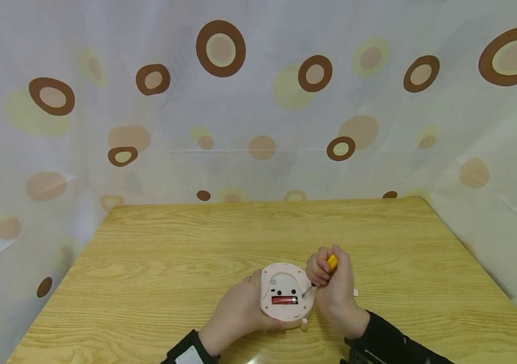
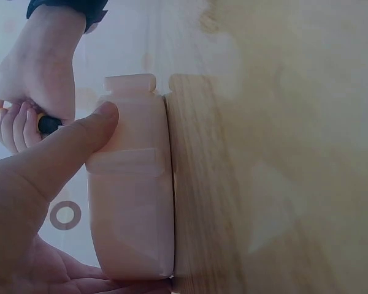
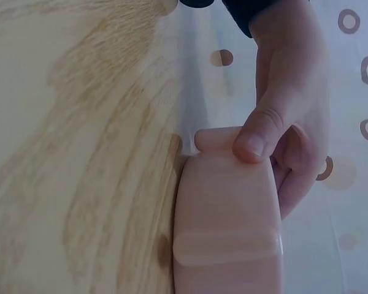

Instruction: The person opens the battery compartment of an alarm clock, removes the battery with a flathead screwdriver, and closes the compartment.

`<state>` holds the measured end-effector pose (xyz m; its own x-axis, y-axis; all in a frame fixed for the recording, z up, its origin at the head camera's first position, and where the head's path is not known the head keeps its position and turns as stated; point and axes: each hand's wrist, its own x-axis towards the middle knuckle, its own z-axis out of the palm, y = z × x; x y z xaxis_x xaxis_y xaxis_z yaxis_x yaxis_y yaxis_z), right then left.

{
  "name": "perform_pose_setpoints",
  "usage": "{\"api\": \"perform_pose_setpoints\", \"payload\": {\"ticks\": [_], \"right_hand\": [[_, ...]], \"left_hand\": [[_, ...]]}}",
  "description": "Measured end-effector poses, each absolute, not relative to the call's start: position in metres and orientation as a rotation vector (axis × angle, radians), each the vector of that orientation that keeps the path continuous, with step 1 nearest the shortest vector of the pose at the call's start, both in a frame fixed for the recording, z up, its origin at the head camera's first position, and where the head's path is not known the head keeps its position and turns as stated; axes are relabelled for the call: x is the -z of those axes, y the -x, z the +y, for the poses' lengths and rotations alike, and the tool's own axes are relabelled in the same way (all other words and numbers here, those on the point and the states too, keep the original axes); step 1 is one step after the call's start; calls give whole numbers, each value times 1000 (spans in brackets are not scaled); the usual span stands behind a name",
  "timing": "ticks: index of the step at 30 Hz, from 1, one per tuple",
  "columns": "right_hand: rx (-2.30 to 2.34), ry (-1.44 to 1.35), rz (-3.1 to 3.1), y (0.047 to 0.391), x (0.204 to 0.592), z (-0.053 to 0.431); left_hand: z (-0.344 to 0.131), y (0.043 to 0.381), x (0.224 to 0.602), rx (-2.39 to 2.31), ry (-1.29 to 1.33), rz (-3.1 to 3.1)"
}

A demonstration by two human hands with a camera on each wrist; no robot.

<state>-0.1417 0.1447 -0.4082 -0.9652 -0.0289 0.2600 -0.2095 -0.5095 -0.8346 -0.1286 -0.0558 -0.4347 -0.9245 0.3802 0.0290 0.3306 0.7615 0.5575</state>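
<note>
A pale pink round clock (image 1: 286, 313) lies back up on the table, its battery bay uncovered and a red battery (image 1: 284, 300) inside. My left hand (image 1: 239, 304) grips its left side; in the left wrist view the thumb presses on the clock's side (image 2: 132, 214). My right hand (image 1: 338, 293) is wrapped round the yellow and black handle of a screwdriver (image 1: 333, 262). The thin shaft slants down to the clock's back, right of the battery. Whether the tip sits in a screw is too small to tell. The right wrist view shows the clock (image 3: 230, 202) and my left hand (image 3: 294, 104).
A small white piece (image 1: 355, 292) lies on the wooden table (image 1: 172, 253) just right of my right hand. Patterned cloth (image 1: 258, 111) hangs behind the table and along both sides.
</note>
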Motion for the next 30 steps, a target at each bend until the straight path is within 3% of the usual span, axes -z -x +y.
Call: {"api": "perform_pose_setpoints", "payload": {"ticks": [21, 30], "right_hand": [[-2437, -434, -1585, 154, 402, 177], [-2378, -284, -1724, 160, 401, 192]], "left_hand": [[-57, 128, 431, -868, -573, 2855], [-58, 129, 434, -873, -565, 2850]]}}
